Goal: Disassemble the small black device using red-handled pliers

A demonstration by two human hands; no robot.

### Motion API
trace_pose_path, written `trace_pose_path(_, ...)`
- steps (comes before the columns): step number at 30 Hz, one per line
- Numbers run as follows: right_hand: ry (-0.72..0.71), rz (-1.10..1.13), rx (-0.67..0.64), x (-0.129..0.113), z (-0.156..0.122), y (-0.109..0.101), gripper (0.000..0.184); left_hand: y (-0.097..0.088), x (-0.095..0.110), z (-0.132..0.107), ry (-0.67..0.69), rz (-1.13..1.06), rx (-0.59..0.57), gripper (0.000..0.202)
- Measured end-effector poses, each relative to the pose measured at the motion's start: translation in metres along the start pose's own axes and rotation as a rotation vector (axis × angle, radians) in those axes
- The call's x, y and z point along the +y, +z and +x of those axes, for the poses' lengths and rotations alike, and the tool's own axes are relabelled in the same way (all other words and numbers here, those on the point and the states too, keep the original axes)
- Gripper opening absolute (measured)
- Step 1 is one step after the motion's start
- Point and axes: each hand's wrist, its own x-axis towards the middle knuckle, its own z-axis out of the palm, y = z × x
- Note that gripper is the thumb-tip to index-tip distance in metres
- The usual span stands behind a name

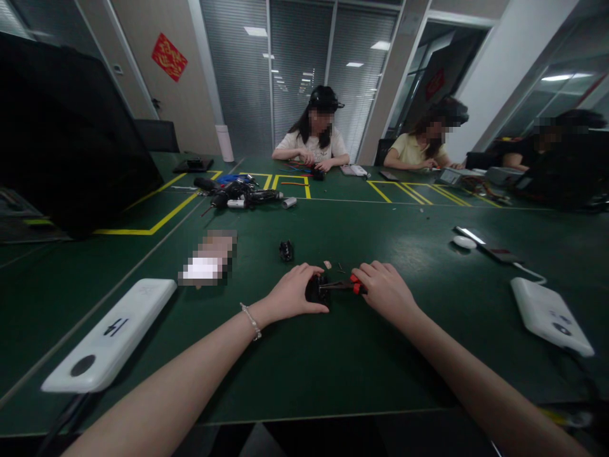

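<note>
My left hand (291, 291) is closed around a small black plastic part (312, 289) on the green table. In my right hand (389, 287) are long-nose pliers (341, 286) with red-and-black handles. The jaws point left and meet the black part; whether they grip a piece of it cannot be made out. A second small black part (286, 251) lies just beyond my left hand. Between the hands, slightly farther off, are a small pale scrap (327, 264) and thin dark bits (340, 268).
A white power bank (117, 333) and a blurred phone (209, 257) lie left; another power bank (549, 314) and a white oval object (464, 242) lie right. Black cables (238, 192) are heaped farther back. A dark monitor (71, 139) stands left. Several people sit across the table (295, 374).
</note>
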Motion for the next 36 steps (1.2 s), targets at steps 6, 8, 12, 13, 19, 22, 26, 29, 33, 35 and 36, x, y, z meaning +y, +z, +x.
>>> trace_pose_path(6, 0.023, 0.034, -0.041, -0.0008, -0.0002, 0.0025, 0.033, -0.0002, -0.0003, -0.0001, 0.005, -0.007, 0.003, 0.069)
trace_pose_path(8, 0.031, 0.040, -0.053, -0.0016, -0.0002, 0.0021, 0.034, 0.0001, -0.0008, -0.0001, 0.005, -0.009, 0.005, 0.068)
trace_pose_path(12, 0.018, 0.027, -0.046, -0.0018, -0.0001, -0.0007, 0.036, 0.0004, -0.0017, -0.0004, 0.007, -0.010, 0.003, 0.068)
trace_pose_path(13, 0.015, 0.022, -0.042, -0.0017, -0.0001, -0.0013, 0.036, 0.0005, -0.0019, -0.0005, 0.007, -0.010, 0.002, 0.068)
trace_pose_path(19, 0.015, 0.016, -0.022, -0.0015, -0.0005, -0.0004, 0.035, 0.0013, -0.0025, 0.0002, 0.012, 0.000, 0.000, 0.069)
trace_pose_path(22, 0.009, 0.030, -0.019, -0.0008, -0.0003, 0.0012, 0.034, 0.0016, -0.0025, 0.0001, 0.020, 0.012, 0.009, 0.070)
trace_pose_path(26, 0.006, 0.026, -0.024, -0.0007, 0.0004, -0.0011, 0.032, 0.0016, -0.0026, -0.0002, 0.026, 0.017, 0.012, 0.069)
trace_pose_path(29, 0.006, 0.008, -0.029, -0.0018, 0.0008, -0.0050, 0.033, 0.0009, -0.0024, -0.0003, 0.018, 0.013, 0.009, 0.068)
trace_pose_path(33, 0.002, -0.024, -0.020, -0.0027, 0.0005, -0.0070, 0.033, -0.0005, -0.0017, -0.0002, 0.012, 0.000, 0.005, 0.068)
trace_pose_path(35, -0.008, -0.034, -0.007, -0.0023, 0.0000, -0.0058, 0.033, -0.0007, -0.0017, -0.0002, 0.011, -0.010, -0.001, 0.068)
trace_pose_path(36, -0.014, -0.039, -0.001, -0.0019, -0.0003, -0.0049, 0.033, -0.0005, -0.0018, -0.0002, 0.010, -0.011, -0.001, 0.068)
